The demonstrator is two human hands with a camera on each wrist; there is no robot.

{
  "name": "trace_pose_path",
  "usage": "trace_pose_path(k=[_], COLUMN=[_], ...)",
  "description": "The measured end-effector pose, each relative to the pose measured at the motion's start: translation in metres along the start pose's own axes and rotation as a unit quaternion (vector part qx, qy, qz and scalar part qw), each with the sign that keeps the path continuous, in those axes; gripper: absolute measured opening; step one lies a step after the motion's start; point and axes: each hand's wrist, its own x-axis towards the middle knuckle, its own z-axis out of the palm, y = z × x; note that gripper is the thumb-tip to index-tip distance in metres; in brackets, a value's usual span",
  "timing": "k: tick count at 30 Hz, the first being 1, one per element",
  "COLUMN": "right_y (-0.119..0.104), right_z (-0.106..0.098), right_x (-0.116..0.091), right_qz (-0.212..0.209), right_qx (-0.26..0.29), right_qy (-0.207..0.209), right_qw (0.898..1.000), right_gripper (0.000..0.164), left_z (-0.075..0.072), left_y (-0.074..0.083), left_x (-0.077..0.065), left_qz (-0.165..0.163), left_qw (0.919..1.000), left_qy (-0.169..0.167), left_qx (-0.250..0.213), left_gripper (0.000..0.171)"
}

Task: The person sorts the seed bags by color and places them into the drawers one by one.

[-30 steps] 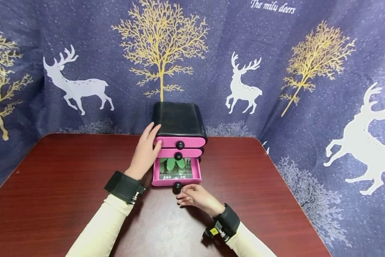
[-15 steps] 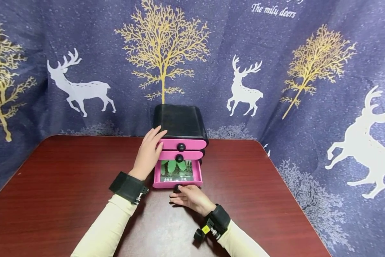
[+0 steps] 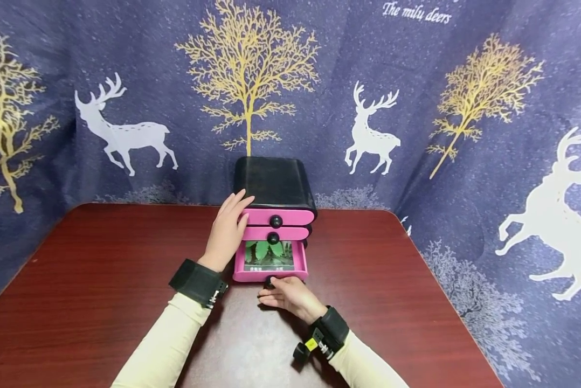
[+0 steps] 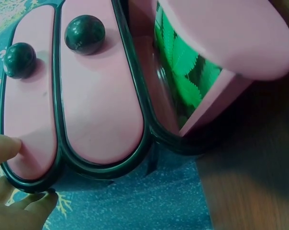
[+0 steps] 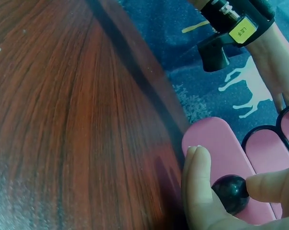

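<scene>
A small black cabinet (image 3: 273, 180) with pink drawers stands on the table; its lowest drawer (image 3: 296, 276) is pulled out, showing a green leaf picture (image 3: 269, 255) inside. The two drawers above, the top drawer (image 3: 297, 217) and the middle drawer (image 3: 295, 233), are closed. My left hand (image 3: 224, 235) rests against the cabinet's left front corner. In the left wrist view its thumb (image 4: 5, 147) presses the top drawer's front while the other fingers touch the case's side. With thumb and finger, my right hand (image 3: 292, 296) pinches the lowest drawer's round black knob (image 5: 230, 194).
The reddish-brown wooden table (image 3: 101, 302) extends to both sides of the cabinet. Behind it hangs a dark blue cloth (image 3: 315, 64) printed with white deer and golden trees. A black camera band (image 3: 331, 328) sits on my right wrist, another band (image 3: 198, 284) on my left.
My right hand has moved left onto the lowest drawer's knob and taken hold of it. My left hand has shifted slightly inward over the cabinet's corner. The drawer stays about equally far out.
</scene>
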Motion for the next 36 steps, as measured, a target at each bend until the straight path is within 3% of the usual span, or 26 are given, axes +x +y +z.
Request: trace_pose_path(k=[9,21,30,36], right_y=[-0.01,-0.019,-0.027,-0.028], right_z=[0.001,-0.003,-0.009,-0.009], right_x=[0.005,0.025,0.05,0.061], right_qz=[-0.019,-0.015,0.005,0.014], right_qx=[-0.008,-0.014,0.043,0.044], right_qy=[0.005,0.035,0.056,0.072], right_qw=[1.0,0.999,0.998,0.996], right_gripper=[0.027,0.037,0.022,0.012], left_z=[-0.003,0.0,-0.001,0.0], left_y=[-0.001,0.003,0.004,0.003], left_x=[0.002,0.0,0.001,0.0], left_qz=[0.001,-0.011,-0.011,-0.017], left_qw=[0.9999,0.9997,0.9997,0.9995], left_qy=[0.016,0.002,0.006,0.01], left_qx=[-0.005,-0.021,-0.023,-0.024], left_gripper=[0.041,0.043,0.042,0.042])
